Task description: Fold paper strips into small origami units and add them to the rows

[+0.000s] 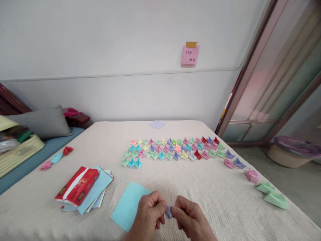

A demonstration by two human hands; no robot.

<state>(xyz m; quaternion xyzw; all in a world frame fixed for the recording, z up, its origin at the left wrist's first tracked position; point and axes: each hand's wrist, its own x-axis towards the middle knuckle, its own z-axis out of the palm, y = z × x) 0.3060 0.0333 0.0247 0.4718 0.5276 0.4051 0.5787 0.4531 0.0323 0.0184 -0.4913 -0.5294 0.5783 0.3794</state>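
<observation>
Between my two hands is a small piece of folded lavender paper, gripped from both sides near the front of the table. My left hand is closed, its thumb and forefinger pinching the paper's left side. The right side is pinched by my right hand, also closed. Fingers cover most of the paper, so its exact shape is hidden. Partly beneath my left hand lies a flat light-blue paper sheet. Beyond the hands stand several rows of small folded paper boats in many colours.
Left of the sheet, a red tissue packet rests on stacked coloured paper. Folded red, blue and pink pieces lie far left. Larger green paper boats and a pink one line the right edge. A lavender sheet lies at the back.
</observation>
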